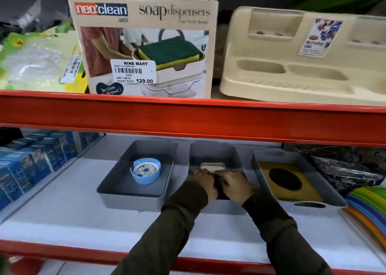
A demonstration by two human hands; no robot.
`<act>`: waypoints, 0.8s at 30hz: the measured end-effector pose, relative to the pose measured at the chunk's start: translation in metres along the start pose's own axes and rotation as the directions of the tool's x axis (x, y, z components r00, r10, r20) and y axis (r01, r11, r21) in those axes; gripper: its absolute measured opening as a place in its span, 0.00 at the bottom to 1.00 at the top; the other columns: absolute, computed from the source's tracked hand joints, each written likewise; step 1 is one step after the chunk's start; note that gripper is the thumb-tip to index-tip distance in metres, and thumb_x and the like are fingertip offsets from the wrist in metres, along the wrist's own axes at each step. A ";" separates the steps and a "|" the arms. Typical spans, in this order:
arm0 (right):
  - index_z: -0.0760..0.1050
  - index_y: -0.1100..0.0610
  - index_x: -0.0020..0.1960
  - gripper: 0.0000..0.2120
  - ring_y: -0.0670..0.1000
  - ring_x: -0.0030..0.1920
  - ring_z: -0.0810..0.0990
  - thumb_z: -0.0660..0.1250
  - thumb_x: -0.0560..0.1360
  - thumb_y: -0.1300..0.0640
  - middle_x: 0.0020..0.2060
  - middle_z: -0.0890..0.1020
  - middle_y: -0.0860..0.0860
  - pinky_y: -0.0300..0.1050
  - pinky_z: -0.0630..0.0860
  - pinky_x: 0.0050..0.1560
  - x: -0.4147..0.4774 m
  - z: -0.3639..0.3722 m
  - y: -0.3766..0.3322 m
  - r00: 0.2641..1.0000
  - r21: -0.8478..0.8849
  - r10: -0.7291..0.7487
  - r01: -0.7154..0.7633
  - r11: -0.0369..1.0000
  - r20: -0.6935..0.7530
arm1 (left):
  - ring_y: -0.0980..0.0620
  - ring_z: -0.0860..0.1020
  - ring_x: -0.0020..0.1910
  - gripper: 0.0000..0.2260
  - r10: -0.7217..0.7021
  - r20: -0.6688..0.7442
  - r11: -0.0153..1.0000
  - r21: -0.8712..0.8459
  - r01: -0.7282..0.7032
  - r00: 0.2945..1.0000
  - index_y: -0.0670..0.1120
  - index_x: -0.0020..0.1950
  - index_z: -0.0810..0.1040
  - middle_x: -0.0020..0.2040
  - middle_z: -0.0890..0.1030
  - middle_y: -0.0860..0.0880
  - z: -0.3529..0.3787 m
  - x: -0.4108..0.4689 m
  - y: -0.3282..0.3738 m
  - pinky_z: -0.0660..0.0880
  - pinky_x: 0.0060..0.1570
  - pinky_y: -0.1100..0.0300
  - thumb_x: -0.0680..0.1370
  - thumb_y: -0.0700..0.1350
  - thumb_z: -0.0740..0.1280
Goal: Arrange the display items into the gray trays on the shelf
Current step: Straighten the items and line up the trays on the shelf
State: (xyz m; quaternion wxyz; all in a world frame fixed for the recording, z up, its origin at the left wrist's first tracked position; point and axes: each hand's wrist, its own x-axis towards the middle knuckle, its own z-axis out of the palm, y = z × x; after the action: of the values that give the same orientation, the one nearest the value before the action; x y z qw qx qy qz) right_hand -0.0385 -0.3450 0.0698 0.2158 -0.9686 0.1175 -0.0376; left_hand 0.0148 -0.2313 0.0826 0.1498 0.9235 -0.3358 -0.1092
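Note:
Three gray trays stand in a row on the white lower shelf. The left tray (117,188) holds a round light-blue item (146,173) with a patterned top. In the right tray (265,179) lies a yellow card with a black mesh disc (285,179). Over the middle tray (213,151), my left hand (201,180) and my right hand (235,184) meet, both closed on a dark item (219,186) between them. A small beige item (212,167) sits in that tray just behind my fingers. The dark item is mostly hidden.
A red shelf beam (188,118) hangs low above the trays. Blue boxes (31,162) fill the shelf's left side; dark wire goods (344,168) and colourful plastic pieces (367,208) crowd the right. Above sit a soap dispenser box (146,45) and a beige stand (302,61).

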 end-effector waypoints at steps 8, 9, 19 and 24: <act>0.74 0.53 0.60 0.12 0.47 0.57 0.75 0.58 0.79 0.58 0.57 0.77 0.48 0.40 0.66 0.63 0.006 -0.003 0.002 0.990 0.246 0.099 -0.072 0.966 -0.098 | 0.42 0.73 0.66 0.18 -0.172 -0.035 0.962 -0.220 0.160 0.985 0.41 0.70 0.70 0.67 0.74 0.40 0.003 0.003 0.004 0.69 0.69 0.50 0.81 0.44 0.59; 0.74 0.52 0.57 0.10 0.46 0.54 0.74 0.58 0.79 0.59 0.56 0.77 0.49 0.40 0.65 0.59 0.006 -0.007 0.000 0.987 0.332 0.130 -0.092 0.939 -0.095 | 0.43 0.74 0.66 0.18 -0.177 -0.036 0.960 -0.229 0.164 0.984 0.41 0.71 0.68 0.66 0.74 0.40 0.003 0.003 0.005 0.69 0.69 0.50 0.81 0.44 0.59; 0.76 0.62 0.57 0.16 0.58 0.57 0.77 0.60 0.71 0.61 0.55 0.80 0.62 0.57 0.73 0.65 0.003 -0.017 0.005 0.950 0.718 0.288 -0.284 0.635 0.121 | 0.42 0.75 0.65 0.20 -0.251 0.000 0.940 -0.239 0.244 0.968 0.40 0.69 0.70 0.66 0.76 0.40 0.004 0.010 0.009 0.71 0.67 0.52 0.80 0.48 0.62; 0.75 0.59 0.60 0.14 0.55 0.63 0.75 0.59 0.75 0.62 0.59 0.78 0.55 0.52 0.69 0.68 -0.003 -0.027 0.007 0.976 0.706 0.214 -0.182 0.684 0.044 | 0.42 0.73 0.67 0.23 -0.249 -0.044 0.937 -0.265 0.229 0.968 0.41 0.73 0.66 0.69 0.72 0.40 0.005 0.007 0.010 0.70 0.68 0.53 0.79 0.47 0.63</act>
State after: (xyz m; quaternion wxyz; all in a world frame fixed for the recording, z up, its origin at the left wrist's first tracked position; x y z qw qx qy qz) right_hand -0.0467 -0.3615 0.0913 0.5701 -0.7926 0.2025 -0.0763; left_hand 0.0130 -0.2445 0.0810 0.2670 0.9336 -0.1982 -0.1337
